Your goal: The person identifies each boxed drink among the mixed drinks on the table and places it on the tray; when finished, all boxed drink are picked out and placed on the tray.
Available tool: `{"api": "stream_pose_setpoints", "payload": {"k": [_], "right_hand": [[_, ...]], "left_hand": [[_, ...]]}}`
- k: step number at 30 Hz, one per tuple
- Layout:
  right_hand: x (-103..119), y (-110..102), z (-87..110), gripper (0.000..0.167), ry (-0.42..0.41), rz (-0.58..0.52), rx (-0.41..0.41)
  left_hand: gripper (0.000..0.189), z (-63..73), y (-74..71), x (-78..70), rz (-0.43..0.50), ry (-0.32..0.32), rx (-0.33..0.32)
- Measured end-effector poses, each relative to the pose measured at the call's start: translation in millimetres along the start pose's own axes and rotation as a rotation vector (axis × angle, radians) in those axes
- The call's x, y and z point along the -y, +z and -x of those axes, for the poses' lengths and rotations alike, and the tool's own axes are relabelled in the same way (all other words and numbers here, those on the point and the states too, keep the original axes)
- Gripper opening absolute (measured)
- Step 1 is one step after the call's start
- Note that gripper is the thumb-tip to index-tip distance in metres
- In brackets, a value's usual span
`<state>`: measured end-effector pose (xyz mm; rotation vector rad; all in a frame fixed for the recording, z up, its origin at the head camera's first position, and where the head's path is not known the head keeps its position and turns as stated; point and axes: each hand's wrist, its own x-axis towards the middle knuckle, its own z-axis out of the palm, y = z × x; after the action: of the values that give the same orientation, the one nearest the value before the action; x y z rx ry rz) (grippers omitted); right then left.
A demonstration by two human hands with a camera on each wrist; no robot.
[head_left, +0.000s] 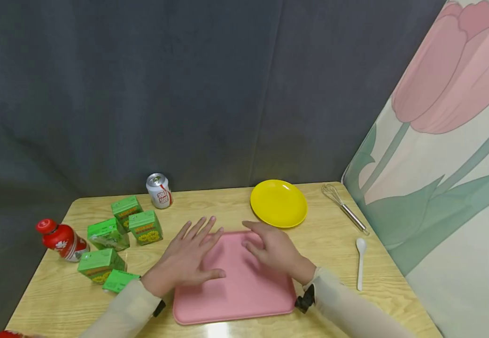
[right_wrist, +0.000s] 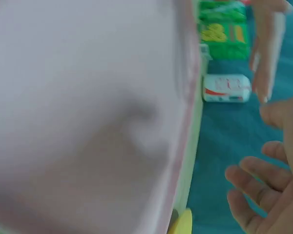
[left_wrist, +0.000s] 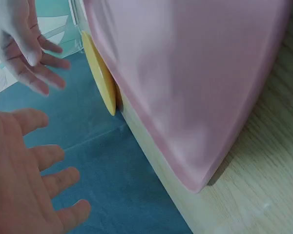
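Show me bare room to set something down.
Bare tabletop lies between the can and yellow plate, and between the right hand and white spoon. The pink tray looks bare too. Left is crowded: green boxes beside the red bottle.

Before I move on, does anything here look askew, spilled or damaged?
Nothing spilled or damaged stands out. The green boxes, left of the pink tray, look askew: they're clustered at differing angles, not lined up.

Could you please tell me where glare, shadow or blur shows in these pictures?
Head: bright glare on the wooden table at the bottom edge, below the pink tray; left wrist: faint, soft shadows across the tray; right wrist: tray blurred, with a darker shadow.
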<state>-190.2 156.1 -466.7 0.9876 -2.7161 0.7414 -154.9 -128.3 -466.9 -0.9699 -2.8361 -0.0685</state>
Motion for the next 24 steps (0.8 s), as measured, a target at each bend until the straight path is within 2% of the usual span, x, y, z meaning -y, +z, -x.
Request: {"api": "stream_pose_setpoints", "payload": {"k": [2,4,7,10,12,18,24], "right_hand": [[-5.9,-3.2,-0.9,0.039,0.078,-0.127,-0.081],[-16.3,-6.4,1.6,0.028,0.180,-0.225,-0.112],[-35.9,-12.9,11.7,0.023,0.363,-0.333,-0.092],[-57.5,-16.0,27.4,0.024,0.547,-0.365,-0.042],[-68.6,-15.1,37.7,0.025,0.626,-0.363,-0.008],[-77.0,-5.9,52.2,0.022,0.652,-0.392,0.043],[-76.2,-3.6,51.1,0.019,0.665,-0.419,0.059]], "left_hand": [[0.100,1.7,-2.7,0.0,0.010,-0.006,-0.004],[0.094,4.6,-6.9,0.8,0.029,-0.014,-0.014],[0.084,13.3,-17.0,4.5,0.090,-0.037,-0.054],[0.074,27.4,-30.0,11.7,0.163,-0.085,-0.100],[0.068,39.1,-38.0,18.6,0.195,-0.119,-0.127],[0.056,78.9,-56.3,45.8,0.263,-0.187,-0.122],[0.057,130.8,-59.6,67.6,0.435,-0.215,-0.106]]}}
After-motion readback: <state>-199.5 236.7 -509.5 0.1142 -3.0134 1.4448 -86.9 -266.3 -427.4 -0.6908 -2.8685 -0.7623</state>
